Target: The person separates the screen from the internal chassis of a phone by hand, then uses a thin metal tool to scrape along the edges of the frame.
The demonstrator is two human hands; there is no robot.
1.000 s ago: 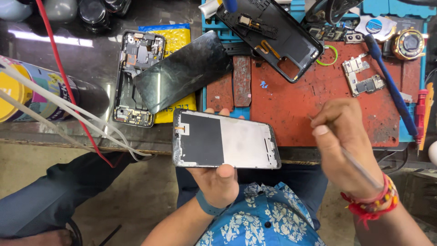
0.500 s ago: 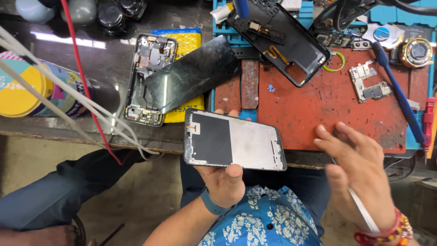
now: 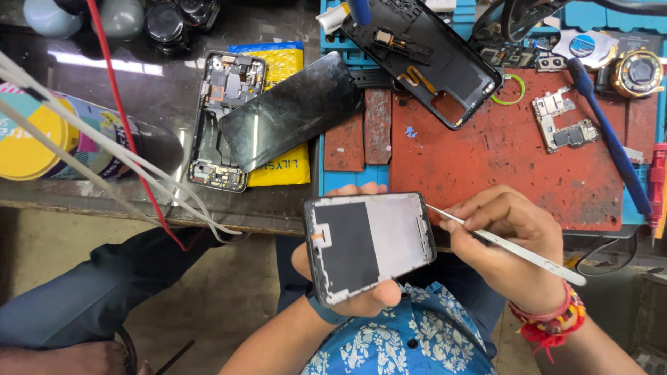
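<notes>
Below the surface's [image 3: 229, 215] near edge, the left hand [image 3: 347, 285] cups a phone frame [image 3: 368, 243] from underneath, its grip wrapped around the frame's edges. The right hand [image 3: 511, 239] pinches a thin metal tool [image 3: 507, 243], whose tip touches the frame's right edge.

Phone repair workshop, opened phones [image 3: 226, 118], circuit boards [image 3: 564, 123], red work mat [image 3: 500, 160]

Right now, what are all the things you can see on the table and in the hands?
Phone screen panel: one, black and white, in left hand.
Metal pry tool: one, silver, in right hand, tip at panel's edge.
Opened phone: one, dark, on desk.
Black panel: one, lying across it.
Back cover: one, black, top of mat.
Circuit board: one, on red mat.
Screwdriver: one, blue, right.
Left hand: holding panel.
Right hand: holding tool.
</notes>
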